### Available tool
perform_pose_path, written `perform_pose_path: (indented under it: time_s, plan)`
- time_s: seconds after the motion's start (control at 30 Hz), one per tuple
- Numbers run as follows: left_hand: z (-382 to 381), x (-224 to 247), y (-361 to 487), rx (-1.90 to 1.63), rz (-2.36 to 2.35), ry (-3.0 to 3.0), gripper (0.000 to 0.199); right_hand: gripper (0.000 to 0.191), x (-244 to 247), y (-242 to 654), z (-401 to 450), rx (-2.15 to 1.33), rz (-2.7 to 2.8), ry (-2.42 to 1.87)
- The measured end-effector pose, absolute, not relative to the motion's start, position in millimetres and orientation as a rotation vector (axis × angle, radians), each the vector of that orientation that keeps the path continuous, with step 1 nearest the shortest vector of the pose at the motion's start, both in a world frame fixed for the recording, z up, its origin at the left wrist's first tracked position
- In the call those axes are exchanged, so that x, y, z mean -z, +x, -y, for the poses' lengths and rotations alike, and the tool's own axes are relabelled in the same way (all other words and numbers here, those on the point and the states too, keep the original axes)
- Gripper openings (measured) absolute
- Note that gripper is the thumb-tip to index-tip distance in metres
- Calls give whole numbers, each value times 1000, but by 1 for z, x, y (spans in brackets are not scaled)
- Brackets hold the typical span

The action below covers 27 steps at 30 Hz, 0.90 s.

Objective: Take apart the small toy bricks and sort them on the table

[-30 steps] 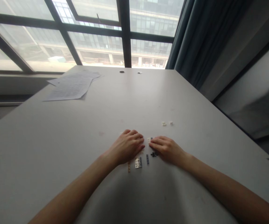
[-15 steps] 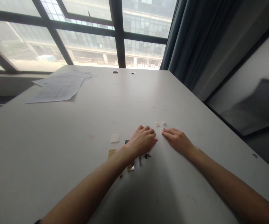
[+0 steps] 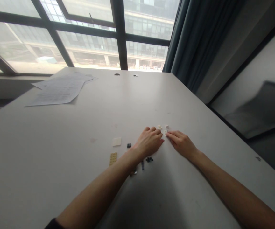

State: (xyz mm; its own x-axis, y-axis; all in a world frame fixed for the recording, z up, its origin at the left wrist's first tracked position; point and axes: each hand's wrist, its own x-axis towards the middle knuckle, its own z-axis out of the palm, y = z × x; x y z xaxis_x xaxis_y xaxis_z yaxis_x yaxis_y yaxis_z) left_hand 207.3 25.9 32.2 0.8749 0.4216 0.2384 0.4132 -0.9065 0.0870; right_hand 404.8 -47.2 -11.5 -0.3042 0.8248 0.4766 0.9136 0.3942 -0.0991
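My right hand [image 3: 181, 143] rests on the table with its fingers together, the tips at a small white piece [image 3: 165, 132]. Just left of it is my left hand [image 3: 150, 140], fingers curled and pressed together; what they hold, if anything, is hidden. Beyond the fingertips lie two more small white pieces [image 3: 159, 127] [image 3: 167, 126]. Around my left forearm are a white square plate [image 3: 116, 142], a tan studded plate [image 3: 113, 158], a small black brick [image 3: 129, 145], a black piece with side pins [image 3: 149, 159] and a narrow dark piece [image 3: 142, 165]. The forearm partly covers a brown and clear piece [image 3: 133, 173].
The white table [image 3: 118, 105] reaches back to the windows. Printed papers [image 3: 58, 90] lie at its far left. Two round fittings [image 3: 116, 74] [image 3: 135, 75] sit near the back edge. A dark curtain [image 3: 197, 38] hangs at the right, and a small dark mark [image 3: 258, 158] shows near the right edge.
My left hand has shifted right, closer to my right hand and the white pieces. The small black brick now shows more fully. My right hand has barely moved.
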Motion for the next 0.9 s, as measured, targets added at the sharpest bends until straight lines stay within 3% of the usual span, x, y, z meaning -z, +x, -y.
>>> perform_pose_path:
  time_s: [0.4,0.7,0.9]
  plan:
    - [-57,-56,64,-780,-1090,2702,29,21,-5,396,51,223,2056,-1368]
    - [-42,-35,21,-611,-1098,2698,29,25,-14,328,43,76,2334,-1102]
    - [-41,-31,19,-620,-1100,2683,29,24,-16,332,47,104,2326,-1157]
